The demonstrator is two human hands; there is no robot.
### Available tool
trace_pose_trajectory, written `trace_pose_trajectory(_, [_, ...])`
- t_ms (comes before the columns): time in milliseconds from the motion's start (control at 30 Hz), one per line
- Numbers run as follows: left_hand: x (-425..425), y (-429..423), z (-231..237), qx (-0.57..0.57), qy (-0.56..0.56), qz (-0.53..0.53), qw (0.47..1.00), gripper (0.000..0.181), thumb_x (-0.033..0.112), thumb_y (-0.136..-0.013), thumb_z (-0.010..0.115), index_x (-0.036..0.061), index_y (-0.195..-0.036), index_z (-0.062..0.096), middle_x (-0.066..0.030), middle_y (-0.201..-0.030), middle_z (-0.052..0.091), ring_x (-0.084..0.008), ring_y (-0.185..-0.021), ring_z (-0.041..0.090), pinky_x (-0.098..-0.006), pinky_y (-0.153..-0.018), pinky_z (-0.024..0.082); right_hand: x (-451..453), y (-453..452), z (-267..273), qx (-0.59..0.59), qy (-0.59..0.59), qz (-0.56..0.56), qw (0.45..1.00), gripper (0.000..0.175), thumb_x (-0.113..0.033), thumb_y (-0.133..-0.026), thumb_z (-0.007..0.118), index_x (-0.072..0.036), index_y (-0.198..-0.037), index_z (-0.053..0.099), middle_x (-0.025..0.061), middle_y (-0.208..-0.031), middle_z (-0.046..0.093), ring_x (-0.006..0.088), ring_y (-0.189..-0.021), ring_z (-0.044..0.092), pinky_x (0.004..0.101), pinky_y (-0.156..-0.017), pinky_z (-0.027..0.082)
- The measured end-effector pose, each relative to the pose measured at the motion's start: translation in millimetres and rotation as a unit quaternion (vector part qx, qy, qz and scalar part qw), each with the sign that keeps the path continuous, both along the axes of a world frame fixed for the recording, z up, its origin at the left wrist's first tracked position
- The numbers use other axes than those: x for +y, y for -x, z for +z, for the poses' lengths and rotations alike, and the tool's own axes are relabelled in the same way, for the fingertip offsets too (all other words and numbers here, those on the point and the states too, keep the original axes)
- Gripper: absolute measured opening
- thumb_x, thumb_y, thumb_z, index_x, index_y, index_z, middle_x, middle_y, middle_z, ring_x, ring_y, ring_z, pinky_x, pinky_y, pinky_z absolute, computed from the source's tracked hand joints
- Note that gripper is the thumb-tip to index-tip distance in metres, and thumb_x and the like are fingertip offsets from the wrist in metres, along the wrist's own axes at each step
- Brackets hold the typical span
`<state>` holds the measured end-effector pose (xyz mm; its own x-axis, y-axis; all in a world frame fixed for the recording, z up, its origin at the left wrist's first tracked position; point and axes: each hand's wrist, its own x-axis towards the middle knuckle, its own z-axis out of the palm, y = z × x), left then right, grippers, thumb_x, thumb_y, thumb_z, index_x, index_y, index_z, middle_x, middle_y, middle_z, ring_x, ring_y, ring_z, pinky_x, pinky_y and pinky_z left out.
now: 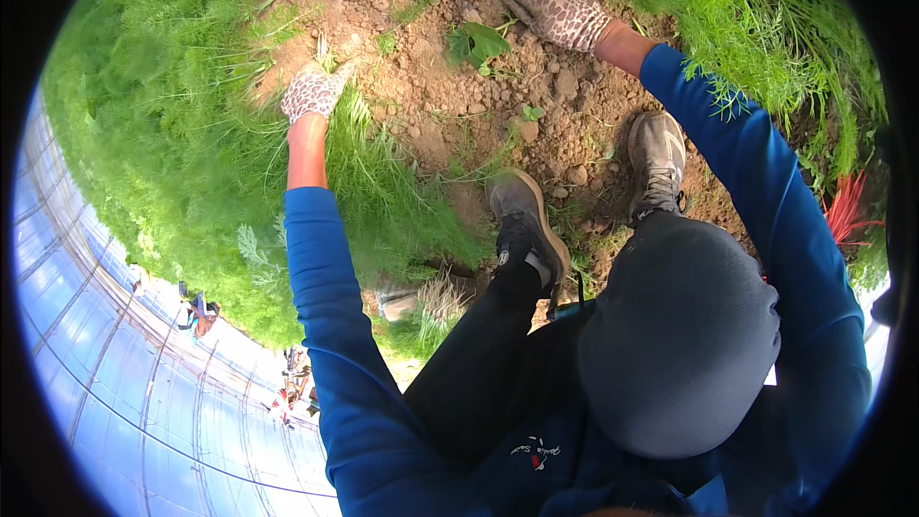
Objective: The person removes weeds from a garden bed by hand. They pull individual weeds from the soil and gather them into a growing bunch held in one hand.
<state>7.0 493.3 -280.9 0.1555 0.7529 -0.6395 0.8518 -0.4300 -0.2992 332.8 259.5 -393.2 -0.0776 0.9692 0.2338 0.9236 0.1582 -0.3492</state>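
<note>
My left hand point(316, 92), in a leopard-print glove, is closed on a bunch of feathery green herb plants point(366, 136). Pale stem ends stick out above its fingers, and the foliage hangs down below the hand. The plants look like dill or fennel; the lower fingers are hidden. My right hand point(549, 3), gloved alike, lies flat on the crumbly brown soil point(438, 79) with its fingers spread, holding nothing visible. Between the hands grows a small broad-leaved plant point(479, 45).
Dense feathery greens point(165, 86) stand at left, with more point(761, 14) at upper right. A bundle of red strips point(851, 210) lies at right. My shoes point(524, 208) are on the soil, below a bent knee point(678, 337). People point(199, 316) are far off under a greenhouse roof point(143, 402).
</note>
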Motion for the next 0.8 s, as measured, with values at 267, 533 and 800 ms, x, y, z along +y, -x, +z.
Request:
trace_pose_trajectory(267, [-3.6, 25.5, -30.4, 0.053, 0.013, 0.001, 0.999, 0.055, 0.040, -0.081, 0.081, 0.0018, -0.120, 0.072, -0.0253, -0.115, 0.073, -0.0414, -0.110, 0.070, -0.0488, -0.094, 0.056, -4.7, -0.9, 9.4, -0.006, 0.061, 0.003, 0.998, 0.082, -0.039, -0.091, 0.070, -0.008, -0.159, 0.037, 0.0124, -0.167, 0.032, 0.0331, -0.152, 0.032, 0.0516, -0.128, 0.021])
trace_pose_trajectory(533, [42.0, 10.6, -58.4, 0.090, 0.102, -0.027, 0.990, 0.049, 0.035, -0.089, 0.071, 0.0035, -0.126, 0.070, -0.0248, -0.129, 0.068, -0.0403, -0.121, 0.065, -0.0500, -0.099, 0.053, -0.7, -3.0, 9.4, -0.051, 0.097, 0.022, 0.994, 0.085, -0.039, -0.088, 0.072, -0.009, -0.159, 0.038, 0.0121, -0.167, 0.033, 0.0319, -0.153, 0.032, 0.0505, -0.126, 0.025])
trace_pose_trajectory(800, [13.4, -5.7, -37.1, 0.097, 0.067, -0.055, 0.992, 0.040, 0.028, -0.094, 0.063, 0.0057, -0.126, 0.071, -0.0219, -0.127, 0.069, -0.0390, -0.119, 0.067, -0.0493, -0.099, 0.054, -5.5, 0.0, 7.4, -0.026, 0.119, 0.001, 0.993, 0.093, -0.045, -0.086, 0.074, -0.012, -0.162, 0.032, 0.0101, -0.169, 0.027, 0.0301, -0.153, 0.031, 0.0490, -0.127, 0.025])
